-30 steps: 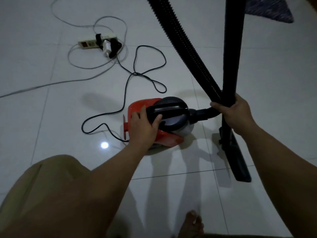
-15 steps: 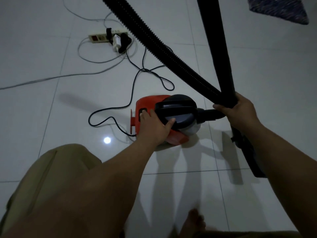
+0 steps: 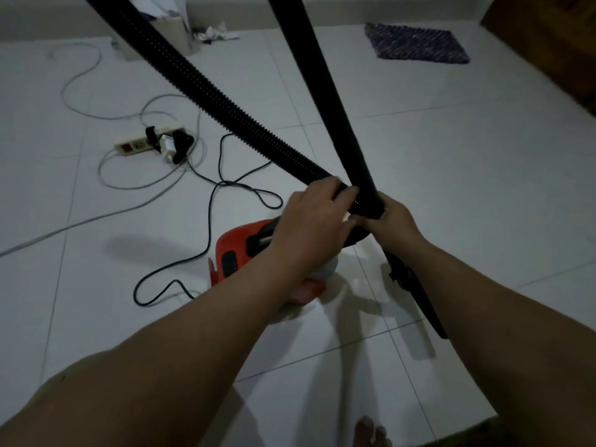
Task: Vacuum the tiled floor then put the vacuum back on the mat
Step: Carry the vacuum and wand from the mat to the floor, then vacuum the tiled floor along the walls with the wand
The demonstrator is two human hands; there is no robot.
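A small red and black vacuum body [image 3: 232, 250] sits on the white tiled floor [image 3: 467, 195], partly hidden under my left arm. Its ribbed black hose [image 3: 206, 88] rises to the upper left. A straight black wand [image 3: 325, 79] crosses the hose, and its floor nozzle [image 3: 419, 301] rests on the tiles to the right. My left hand [image 3: 314, 217] curls over the lower end of the hose. My right hand [image 3: 392, 221] grips the wand where it meets the hose. A dark blue mat [image 3: 416, 43] lies at the far right.
A white power strip [image 3: 145, 141] with plugs lies to the left, with grey and black cables looping across the tiles toward the vacuum. A cardboard box [image 3: 167, 37] with crumpled paper stands at the back. A dark wooden piece of furniture [image 3: 548, 37] fills the top right. My bare toes [image 3: 371, 433] show at the bottom.
My left hand has left the vacuum body's handle and moved up onto the hose end beside my right hand. The view has tilted up, showing the box and more of the mat.
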